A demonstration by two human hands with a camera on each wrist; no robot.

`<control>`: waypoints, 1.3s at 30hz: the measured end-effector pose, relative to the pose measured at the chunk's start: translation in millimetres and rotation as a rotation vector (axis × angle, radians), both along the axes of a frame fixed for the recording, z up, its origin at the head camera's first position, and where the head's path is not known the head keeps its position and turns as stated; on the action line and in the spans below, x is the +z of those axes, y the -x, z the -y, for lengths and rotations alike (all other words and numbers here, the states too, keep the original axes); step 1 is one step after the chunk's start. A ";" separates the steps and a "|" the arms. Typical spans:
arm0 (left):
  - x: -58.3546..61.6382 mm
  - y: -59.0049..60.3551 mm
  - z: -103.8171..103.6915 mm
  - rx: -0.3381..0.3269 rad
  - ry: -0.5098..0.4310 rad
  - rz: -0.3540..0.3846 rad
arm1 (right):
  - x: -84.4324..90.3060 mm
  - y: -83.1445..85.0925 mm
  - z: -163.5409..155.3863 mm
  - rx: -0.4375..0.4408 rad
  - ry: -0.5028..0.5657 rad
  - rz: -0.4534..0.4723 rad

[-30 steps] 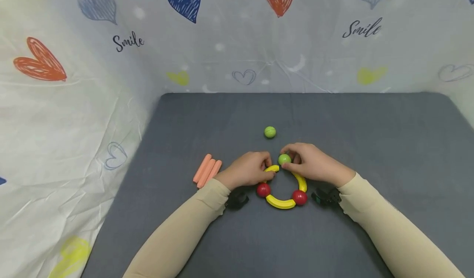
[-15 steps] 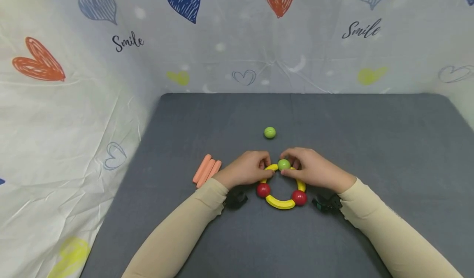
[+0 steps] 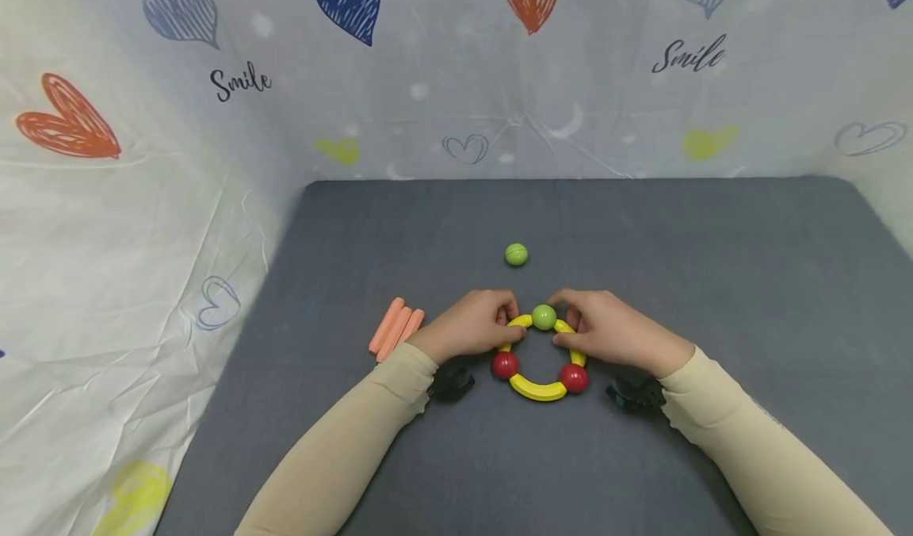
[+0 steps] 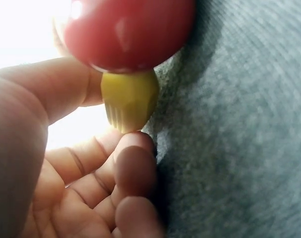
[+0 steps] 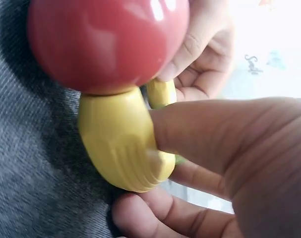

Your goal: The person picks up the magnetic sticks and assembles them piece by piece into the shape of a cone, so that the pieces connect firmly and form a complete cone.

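A ring of three yellow banana-shaped pieces, two red balls and a green ball [image 3: 544, 317] lies on the dark cloth. My left hand [image 3: 471, 322] pinches the left banana-shaped piece [image 4: 130, 96], with its thumb on the inner side. In the right wrist view, the thumb and fingers of my right hand [image 3: 613, 326] lie on either side of the right banana-shaped piece [image 5: 118, 136]. The green ball sits between the upper ends of these two pieces, and no finger holds it. Below them are the left red ball [image 3: 505, 365], the right red ball [image 3: 574, 378] and the bottom banana-shaped piece [image 3: 538, 390].
Another green ball [image 3: 517, 254] lies farther back, behind the ring. Three orange sausage-shaped sticks [image 3: 395, 329] lie side by side to the left of my left hand. A printed white curtain [image 3: 428, 84] hangs behind the grey-covered table [image 3: 713, 243].
My right hand brought the green ball down into the gap at the top of the ring, let it go, and took the right banana-shaped piece. My left hand kept its pinch.
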State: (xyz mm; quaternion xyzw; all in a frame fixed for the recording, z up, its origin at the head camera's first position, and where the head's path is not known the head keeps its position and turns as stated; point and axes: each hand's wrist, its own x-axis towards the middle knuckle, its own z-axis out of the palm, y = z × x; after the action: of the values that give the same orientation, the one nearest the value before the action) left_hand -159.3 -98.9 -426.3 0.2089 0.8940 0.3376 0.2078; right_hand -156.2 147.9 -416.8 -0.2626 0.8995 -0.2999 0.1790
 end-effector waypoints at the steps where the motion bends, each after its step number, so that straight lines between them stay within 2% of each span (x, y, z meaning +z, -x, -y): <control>1: 0.1 0.0 0.3 -0.001 -0.002 0.002 | -0.8 -0.1 0.2 0.004 0.004 -0.005; 6: 6.6 0.6 4.9 -0.036 0.023 0.020 | -3.5 -1.0 1.5 0.021 0.018 -0.029; 8: 14.0 0.1 10.1 -0.046 0.099 -0.011 | -3.5 -1.5 2.4 0.023 0.017 -0.037; 10: 25.2 -1.3 18.1 -0.038 0.220 -0.080 | -3.5 -2.2 3.4 0.028 0.018 -0.046; 12: 38.3 -2.6 28.9 -0.010 0.359 -0.173 | -3.8 -2.9 4.6 0.031 0.015 -0.056; 14: 51.6 -4.0 42.3 0.041 0.465 -0.220 | -4.5 -3.7 6.0 0.035 0.015 -0.058; 17: 67.8 -3.4 66.1 0.103 0.535 -0.225 | -5.9 -5.1 8.2 0.036 0.019 -0.054; 19: 73.8 -1.6 81.3 0.140 0.546 -0.176 | -6.9 -6.0 9.1 0.037 0.026 -0.049; 21: 76.1 1.4 93.7 0.167 0.554 -0.126 | -7.1 -6.9 9.4 0.040 0.028 -0.051; 25: 73.3 7.6 106.9 0.200 0.526 0.019 | -4.1 -9.6 8.5 0.047 0.016 -0.044; 28: 69.4 11.0 111.3 0.197 0.508 0.071 | 0.6 -12.0 7.3 0.044 -0.009 -0.037; 35: 62.3 16.1 112.6 0.209 0.477 0.106 | 5.9 -15.4 4.4 0.024 -0.066 -0.014; 39: 61.9 17.7 112.6 0.223 0.461 0.061 | 3.3 -15.8 6.1 0.024 -0.045 -0.022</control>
State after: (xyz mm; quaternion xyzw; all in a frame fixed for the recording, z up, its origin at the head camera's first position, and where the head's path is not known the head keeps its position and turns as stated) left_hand -176.9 -211.6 -364.4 0.0461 0.9581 0.1518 0.2384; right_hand -140.4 141.8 -413.5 -0.2726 0.9047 -0.2744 0.1787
